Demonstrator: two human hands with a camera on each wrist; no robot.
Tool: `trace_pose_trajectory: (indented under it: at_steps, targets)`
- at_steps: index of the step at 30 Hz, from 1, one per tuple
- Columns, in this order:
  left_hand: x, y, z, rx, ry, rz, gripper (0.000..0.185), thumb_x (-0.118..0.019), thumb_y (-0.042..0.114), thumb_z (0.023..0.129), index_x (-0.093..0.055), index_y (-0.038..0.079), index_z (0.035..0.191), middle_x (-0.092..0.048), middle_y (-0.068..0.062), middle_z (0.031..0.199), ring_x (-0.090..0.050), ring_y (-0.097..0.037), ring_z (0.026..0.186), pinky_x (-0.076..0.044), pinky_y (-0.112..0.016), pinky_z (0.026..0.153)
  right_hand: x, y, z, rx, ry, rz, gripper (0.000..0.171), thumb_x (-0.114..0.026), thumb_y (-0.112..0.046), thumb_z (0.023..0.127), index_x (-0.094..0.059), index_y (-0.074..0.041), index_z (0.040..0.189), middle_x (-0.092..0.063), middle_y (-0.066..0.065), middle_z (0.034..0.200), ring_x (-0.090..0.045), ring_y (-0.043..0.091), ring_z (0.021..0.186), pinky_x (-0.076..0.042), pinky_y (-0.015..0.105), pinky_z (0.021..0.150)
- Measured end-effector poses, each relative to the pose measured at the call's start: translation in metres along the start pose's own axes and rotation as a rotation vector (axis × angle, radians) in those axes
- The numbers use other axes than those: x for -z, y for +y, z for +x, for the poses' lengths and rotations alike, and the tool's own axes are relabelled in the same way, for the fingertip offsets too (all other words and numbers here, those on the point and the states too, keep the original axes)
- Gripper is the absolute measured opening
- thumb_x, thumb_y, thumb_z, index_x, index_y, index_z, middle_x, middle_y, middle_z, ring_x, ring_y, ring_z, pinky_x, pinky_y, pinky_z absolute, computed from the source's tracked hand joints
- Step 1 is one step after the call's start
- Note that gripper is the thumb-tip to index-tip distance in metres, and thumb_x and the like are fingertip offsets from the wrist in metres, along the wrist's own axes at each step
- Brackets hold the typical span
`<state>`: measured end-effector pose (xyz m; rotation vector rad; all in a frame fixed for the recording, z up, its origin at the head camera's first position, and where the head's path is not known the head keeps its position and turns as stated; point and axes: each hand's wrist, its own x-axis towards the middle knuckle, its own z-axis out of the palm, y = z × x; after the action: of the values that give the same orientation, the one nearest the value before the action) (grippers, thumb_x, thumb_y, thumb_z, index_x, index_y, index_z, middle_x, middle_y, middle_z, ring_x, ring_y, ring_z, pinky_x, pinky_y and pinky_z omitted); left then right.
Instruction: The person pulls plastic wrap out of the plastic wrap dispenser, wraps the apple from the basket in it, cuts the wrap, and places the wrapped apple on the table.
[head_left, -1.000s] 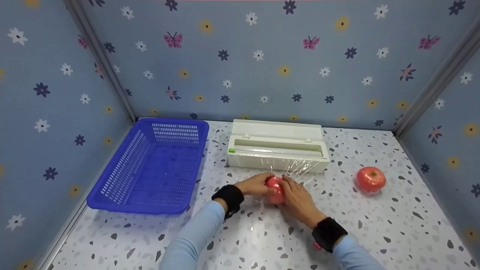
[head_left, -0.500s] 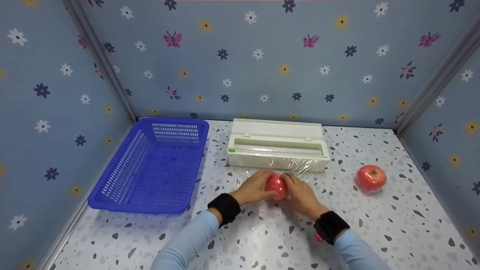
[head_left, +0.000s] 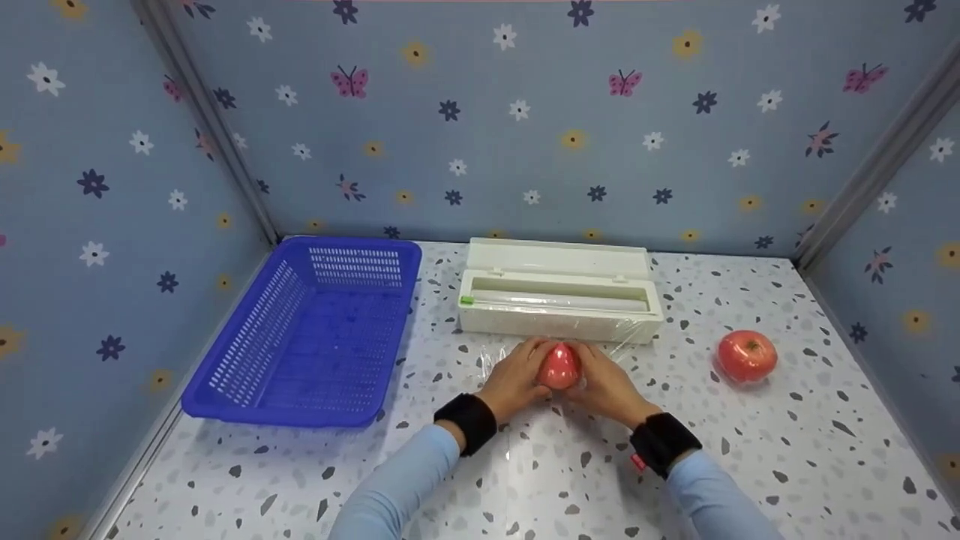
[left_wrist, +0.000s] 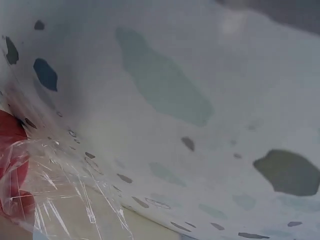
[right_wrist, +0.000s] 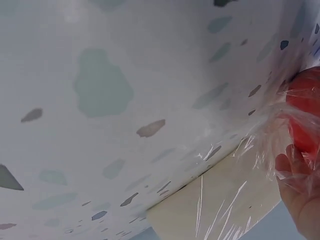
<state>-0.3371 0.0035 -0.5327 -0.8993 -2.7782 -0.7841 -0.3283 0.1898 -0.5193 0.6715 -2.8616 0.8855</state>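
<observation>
Both hands, the left hand [head_left: 516, 379] and right hand [head_left: 607, 386], having slid nearer the wrap dispenser [head_left: 561, 296], are cupping the tomato [head_left: 559, 366] between curled fingers, while wrist views alone are revealing cling film [right_wrist: 270, 145] crinkling around it.

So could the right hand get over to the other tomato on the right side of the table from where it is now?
Probably yes. The bare table between the right hand and the far tomato holds nothing, but that hand grips the wrapped tomato and would have to let go first.

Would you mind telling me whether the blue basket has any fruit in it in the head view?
No, the blue basket holds nothing; one red fruit sits between both hands and the other lies on the table.
</observation>
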Motion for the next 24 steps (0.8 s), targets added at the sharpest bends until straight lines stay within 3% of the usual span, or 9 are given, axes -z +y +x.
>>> trace_pose_trajectory:
  at_steps: [6,11,17,24]
  targets:
    - [0.004,-0.001,0.007,0.086,-0.002,-0.104,0.076,-0.075,0.021,0.072,-0.037,0.009,0.137,-0.045,-0.007,0.135,-0.044,-0.021,0.124,-0.037,-0.034,0.104,-0.001,-0.001,0.006,-0.087,0.023,0.085,0.085,-0.081,-0.015,0.065,-0.035,0.001,0.135,-0.046,0.020,0.132,-0.047,0.033,0.121,-0.037,0.046,0.102]
    - [0.009,0.000,0.011,0.120,0.001,-0.210,0.069,-0.074,0.021,0.074,-0.039,0.005,0.132,-0.051,-0.009,0.128,-0.050,-0.022,0.118,-0.040,-0.032,0.101,-0.004,0.001,0.007,-0.042,0.112,0.021,0.073,-0.082,-0.020,0.064,-0.044,-0.001,0.124,-0.049,0.014,0.119,-0.053,0.029,0.111,-0.043,0.041,0.098]
    - [0.011,-0.001,0.015,0.210,-0.011,-0.283,0.063,-0.073,0.023,0.075,-0.043,0.008,0.129,-0.048,-0.008,0.120,-0.053,-0.023,0.111,-0.044,-0.033,0.096,-0.003,0.002,0.012,0.014,0.162,0.013,0.071,-0.082,-0.015,0.064,-0.049,-0.001,0.125,-0.051,0.012,0.120,-0.050,0.028,0.113,-0.040,0.043,0.100]
    - [0.016,-0.005,0.024,0.306,-0.033,-0.410,0.063,-0.072,0.025,0.076,-0.045,0.013,0.132,-0.046,-0.009,0.126,-0.049,-0.024,0.116,-0.040,-0.038,0.100,0.000,0.001,0.019,-0.076,0.142,0.113,0.067,-0.078,-0.013,0.069,-0.047,-0.005,0.128,-0.053,0.014,0.124,-0.049,0.029,0.117,-0.038,0.044,0.101]
